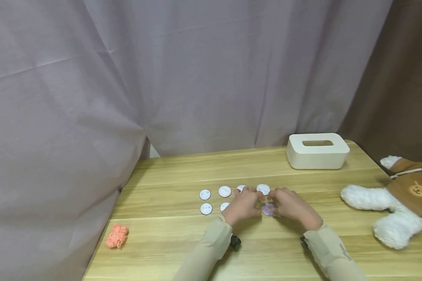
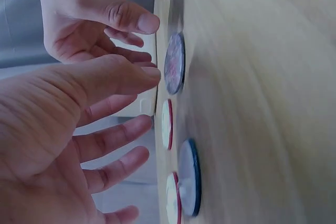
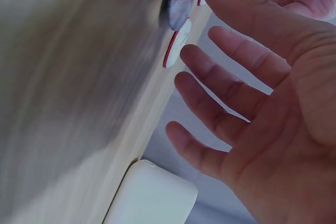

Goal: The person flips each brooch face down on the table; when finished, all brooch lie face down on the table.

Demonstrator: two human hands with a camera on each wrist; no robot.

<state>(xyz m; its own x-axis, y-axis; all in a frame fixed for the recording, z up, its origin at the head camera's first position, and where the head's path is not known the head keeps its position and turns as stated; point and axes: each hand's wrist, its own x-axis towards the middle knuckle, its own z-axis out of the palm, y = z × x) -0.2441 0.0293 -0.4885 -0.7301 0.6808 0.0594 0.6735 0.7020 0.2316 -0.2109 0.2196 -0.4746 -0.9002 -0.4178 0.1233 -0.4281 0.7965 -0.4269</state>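
A purplish patterned button badge (image 1: pixel 268 209) lies on the table, picture side up, between my two hands. My left hand (image 1: pixel 245 205) is just left of it, fingers spread and thumb tip close to the badge in the left wrist view. On its right hovers my right hand (image 1: pixel 291 205), fingers apart and gently bent, holding nothing. Several other badges lie with white pin backs up, among them one badge (image 1: pixel 224 191) in the far row and one badge (image 1: pixel 206 208) in the near row. The left hand partly hides a near-row badge (image 1: pixel 224 206).
At the back right stands a cream tissue box (image 1: pixel 316 160). A white plush toy (image 1: pixel 394 210) in a brown top lies along the right side. Near the left edge of the wooden table (image 1: pixel 154 249) is a bundle of coral yarn (image 1: pixel 117 235). A grey curtain hangs behind.
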